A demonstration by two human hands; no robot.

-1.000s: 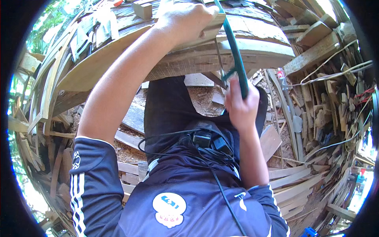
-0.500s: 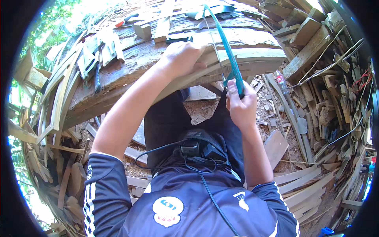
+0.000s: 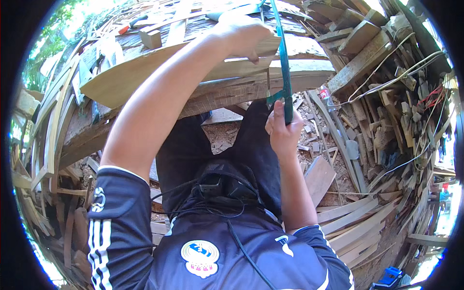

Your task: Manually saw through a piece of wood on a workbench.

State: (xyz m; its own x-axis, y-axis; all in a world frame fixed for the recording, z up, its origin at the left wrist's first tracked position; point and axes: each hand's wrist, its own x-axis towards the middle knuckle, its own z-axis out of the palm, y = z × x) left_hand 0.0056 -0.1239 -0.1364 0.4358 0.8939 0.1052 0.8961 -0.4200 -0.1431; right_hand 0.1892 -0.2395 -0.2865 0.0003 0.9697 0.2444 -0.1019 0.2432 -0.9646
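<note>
My left hand [image 3: 244, 38] is wrapped over a long, thin wooden board [image 3: 118, 82], its fingertips hanging over the edge near the saw. The board lies over a rough timber beam [image 3: 208, 99] of the bench. Just right of that hand, a green bow saw [image 3: 282, 58] stands lengthwise across the work, its narrow blade partly visible beside the board. The saw's near handle end is in my right hand [image 3: 282, 130], below the beam's front edge, with the fingers closed on it.
Wooden blocks [image 3: 150, 38] and slats lie on the bench top. Piles of scrap wood [image 3: 386, 135] and loose cables [image 3: 401, 87] line the right side. Long offcuts [image 3: 357, 222] and wood chips cover the ground around my legs. A blue object [image 3: 389, 276] sits at the lower right.
Since half a second ago my left hand has risen and moved right, and more of the board's face shows. The saw stands more upright, its far end out past the top edge.
</note>
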